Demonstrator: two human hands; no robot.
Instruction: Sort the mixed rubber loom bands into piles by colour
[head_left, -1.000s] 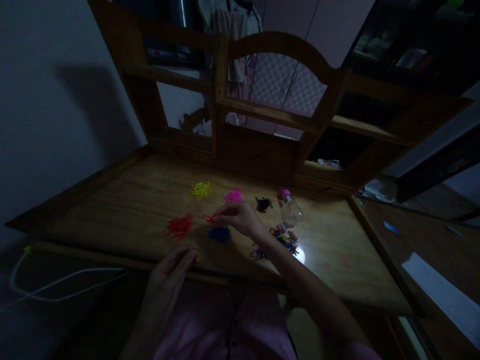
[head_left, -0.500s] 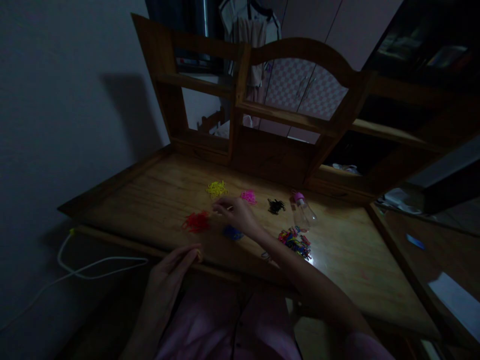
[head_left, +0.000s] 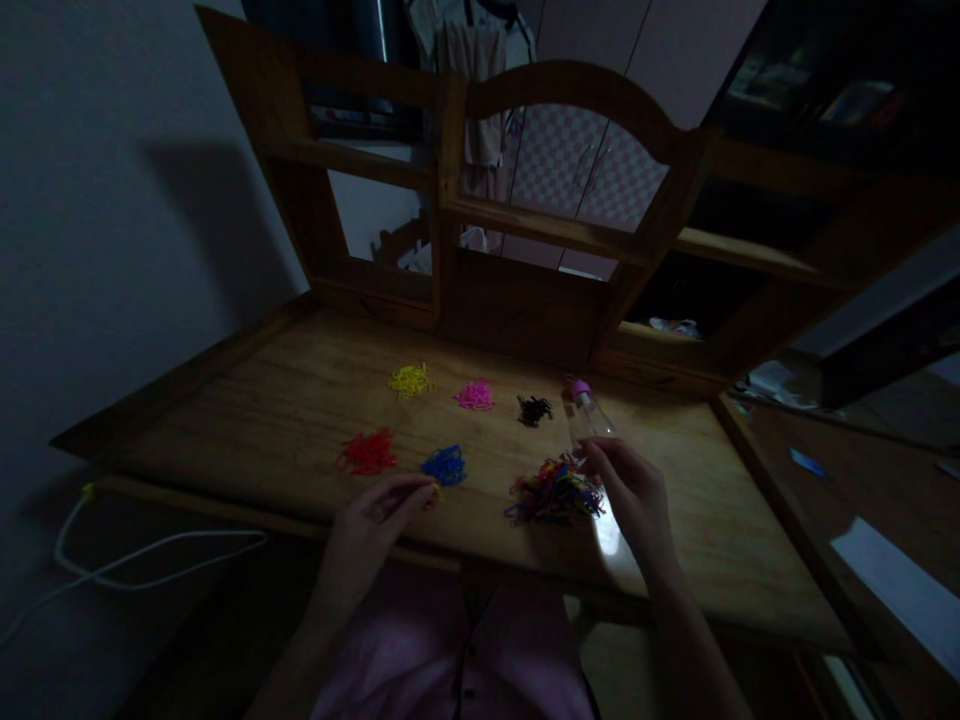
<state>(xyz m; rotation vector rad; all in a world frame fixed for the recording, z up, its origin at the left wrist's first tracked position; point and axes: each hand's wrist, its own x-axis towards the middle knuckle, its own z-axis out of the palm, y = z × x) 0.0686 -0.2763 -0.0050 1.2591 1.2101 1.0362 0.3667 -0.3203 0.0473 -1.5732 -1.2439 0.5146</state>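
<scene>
My left hand [head_left: 382, 520] is closed in a pinch at the desk's front edge, with a small yellow-orange piece [head_left: 436, 491] at its fingertips. It looks like a loop, but the dim light blurs it. Beside those fingertips lies a blue pile [head_left: 445, 465] of small, thin, band-like loops. My right hand [head_left: 634, 490] reaches to the upper right of a mixed-colour pile [head_left: 551, 492] of similar pieces. Its thumb and fingers are drawn together there; whatever they hold is too small to make out. A clear bottle [head_left: 596, 415] with a pink cap lies just beyond that hand.
Separate red [head_left: 369, 452], yellow [head_left: 411, 380], pink [head_left: 475, 394] and black [head_left: 535, 410] piles lie on the wooden desk [head_left: 262, 400]. A wooden shelf frame [head_left: 540, 225] rises behind. At the left hangs a white cable [head_left: 157, 545]; paper [head_left: 896, 585] lies at the right.
My right hand has moved from above the blue and red piles rightward to the mixed pile. My left hand has shifted right, still pinching the small piece. The view has turned slightly.
</scene>
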